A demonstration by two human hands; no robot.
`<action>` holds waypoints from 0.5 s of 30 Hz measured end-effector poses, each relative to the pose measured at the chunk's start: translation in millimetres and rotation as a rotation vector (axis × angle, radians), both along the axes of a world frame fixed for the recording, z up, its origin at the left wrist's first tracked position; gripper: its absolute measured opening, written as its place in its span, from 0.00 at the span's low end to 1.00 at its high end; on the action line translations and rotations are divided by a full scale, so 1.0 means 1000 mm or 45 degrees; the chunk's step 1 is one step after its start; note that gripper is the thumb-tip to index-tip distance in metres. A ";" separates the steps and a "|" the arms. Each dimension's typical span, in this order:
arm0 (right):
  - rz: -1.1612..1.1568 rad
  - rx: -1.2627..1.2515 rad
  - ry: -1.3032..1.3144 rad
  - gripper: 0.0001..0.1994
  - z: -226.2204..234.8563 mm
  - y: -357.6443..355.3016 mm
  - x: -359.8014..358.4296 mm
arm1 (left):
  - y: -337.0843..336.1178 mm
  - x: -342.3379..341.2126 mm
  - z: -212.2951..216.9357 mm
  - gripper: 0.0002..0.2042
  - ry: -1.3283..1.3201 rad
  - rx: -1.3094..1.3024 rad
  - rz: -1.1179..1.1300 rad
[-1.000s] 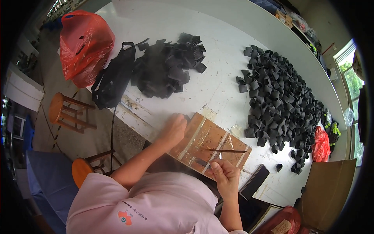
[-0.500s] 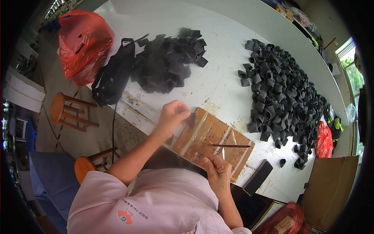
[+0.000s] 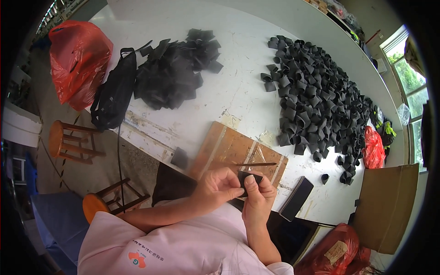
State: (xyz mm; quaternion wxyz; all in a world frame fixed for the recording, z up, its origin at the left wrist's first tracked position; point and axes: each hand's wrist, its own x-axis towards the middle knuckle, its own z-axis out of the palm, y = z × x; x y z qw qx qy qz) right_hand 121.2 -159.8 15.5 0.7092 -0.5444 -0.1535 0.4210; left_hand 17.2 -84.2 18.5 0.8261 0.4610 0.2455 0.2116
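Observation:
My left hand [image 3: 216,187] and my right hand [image 3: 257,198] meet close to my chest, both pinching one small black flat piece [image 3: 246,178] between thumbs and fingers. They hover over the near edge of a brown wooden board [image 3: 229,149] covered with clear tape. A thin dark stick [image 3: 256,164] lies across the board just beyond my fingers. A heap of flat black pieces [image 3: 172,75] sits at the far left of the white table [image 3: 238,78]. A large spread of rolled black pieces [image 3: 316,103] covers the right side.
A black bag [image 3: 113,94] hangs over the table's left edge beside a red plastic bag [image 3: 78,59]. Two wooden stools [image 3: 68,140] stand on the floor at left. A black flat box [image 3: 297,198], a cardboard box [image 3: 382,208] and red bags [image 3: 373,149] lie at right.
My left hand left the board's left part and came back toward my chest. Both hands now grip one black piece together, nearer to me than before.

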 end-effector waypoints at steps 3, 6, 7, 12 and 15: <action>0.057 0.089 0.467 0.08 0.003 -0.001 0.010 | 0.002 0.002 0.007 0.07 -0.110 -0.323 0.250; 0.133 0.094 0.605 0.08 0.004 -0.002 0.017 | 0.016 0.002 0.008 0.08 -0.099 -0.501 -0.044; 0.204 0.133 0.676 0.08 0.004 -0.002 0.018 | 0.016 0.003 0.007 0.07 -0.098 -0.525 -0.050; 0.271 0.142 0.711 0.08 0.006 0.002 0.021 | 0.020 0.005 0.011 0.04 -0.030 -0.359 -0.056; 0.278 0.075 0.654 0.08 0.006 0.002 0.020 | 0.022 0.003 0.011 0.04 -0.004 -0.324 -0.081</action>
